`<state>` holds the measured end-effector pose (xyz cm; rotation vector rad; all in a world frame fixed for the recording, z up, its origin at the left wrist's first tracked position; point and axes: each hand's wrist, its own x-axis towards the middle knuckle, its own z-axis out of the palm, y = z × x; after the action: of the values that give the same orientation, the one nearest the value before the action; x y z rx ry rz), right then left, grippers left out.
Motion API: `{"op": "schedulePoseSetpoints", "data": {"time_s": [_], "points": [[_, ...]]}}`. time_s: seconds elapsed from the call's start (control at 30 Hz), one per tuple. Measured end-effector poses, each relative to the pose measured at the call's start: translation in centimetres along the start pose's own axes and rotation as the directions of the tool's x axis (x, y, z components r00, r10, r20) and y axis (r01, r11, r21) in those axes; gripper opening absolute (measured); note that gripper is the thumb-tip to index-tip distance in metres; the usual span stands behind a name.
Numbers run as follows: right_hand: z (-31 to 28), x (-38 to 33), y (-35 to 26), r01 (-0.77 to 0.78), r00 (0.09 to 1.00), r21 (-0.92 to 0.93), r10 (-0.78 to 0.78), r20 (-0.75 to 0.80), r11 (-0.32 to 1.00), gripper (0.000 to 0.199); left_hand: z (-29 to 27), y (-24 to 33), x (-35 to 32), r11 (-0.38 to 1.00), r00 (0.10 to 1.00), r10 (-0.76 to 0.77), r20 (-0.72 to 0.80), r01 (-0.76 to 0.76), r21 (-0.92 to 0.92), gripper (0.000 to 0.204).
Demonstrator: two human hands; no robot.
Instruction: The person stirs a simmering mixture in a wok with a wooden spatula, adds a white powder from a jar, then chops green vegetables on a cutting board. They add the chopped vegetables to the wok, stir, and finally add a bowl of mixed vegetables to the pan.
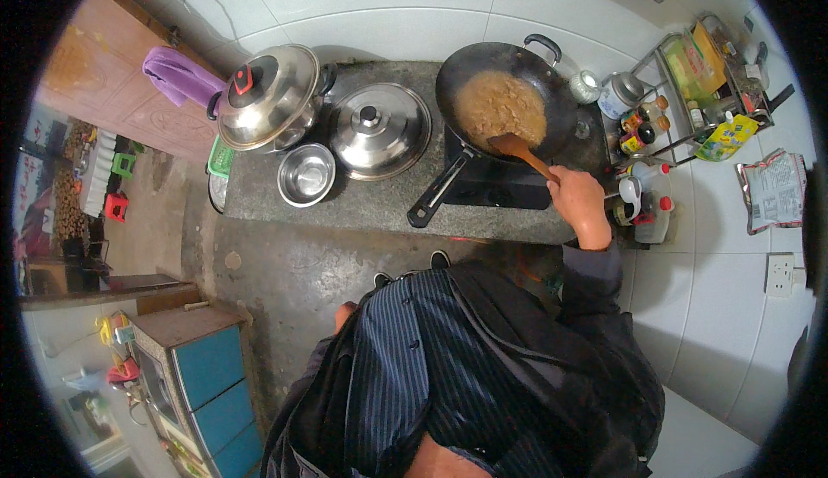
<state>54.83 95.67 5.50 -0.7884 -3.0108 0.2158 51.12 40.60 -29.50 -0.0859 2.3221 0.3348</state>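
Observation:
My right hand (580, 206) is closed around the handle of a wooden spatula (524, 152). The spatula's blade dips into brown, saucy food (496, 103) in a dark wok (565, 103). The wok sits on a black cooktop (496, 193), its long handle slanting toward me at the lower left. Beside my body hangs my left hand (344, 316), mostly hidden by the jacket, so its fingers cannot be made out.
Left of the wok, a steel lid (379, 137), a small metal bowl (306, 175) and a lidded steel pot (267, 111) stand on the stone counter (362, 206). Bottles (638, 137) and a rack (681, 163) of packets line the right wall.

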Motion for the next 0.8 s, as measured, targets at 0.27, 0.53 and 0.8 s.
{"op": "schedulePoseSetpoints", "data": {"time_s": [0.27,0.53,0.8], "points": [[-0.3,0.0,-0.1,0.016,1.000,-0.005,-0.016,-0.007,1.000,0.023,1.6,-2.2,2.3,0.999,1.000,-0.007,0.029,0.006,0.050,0.038],[-0.1,0.0,0.1,0.022,1.000,-0.028,-0.022,-0.003,0.999,0.024,0.3,-0.9,-0.1,0.999,1.000,0.023,0.002,-0.023,-0.035,0.038],[-0.1,0.0,0.1,0.005,1.000,-0.019,-0.005,0.014,1.000,0.024,0.9,-1.4,0.4,0.998,0.997,0.065,0.027,-0.066,0.019,0.038]]}}
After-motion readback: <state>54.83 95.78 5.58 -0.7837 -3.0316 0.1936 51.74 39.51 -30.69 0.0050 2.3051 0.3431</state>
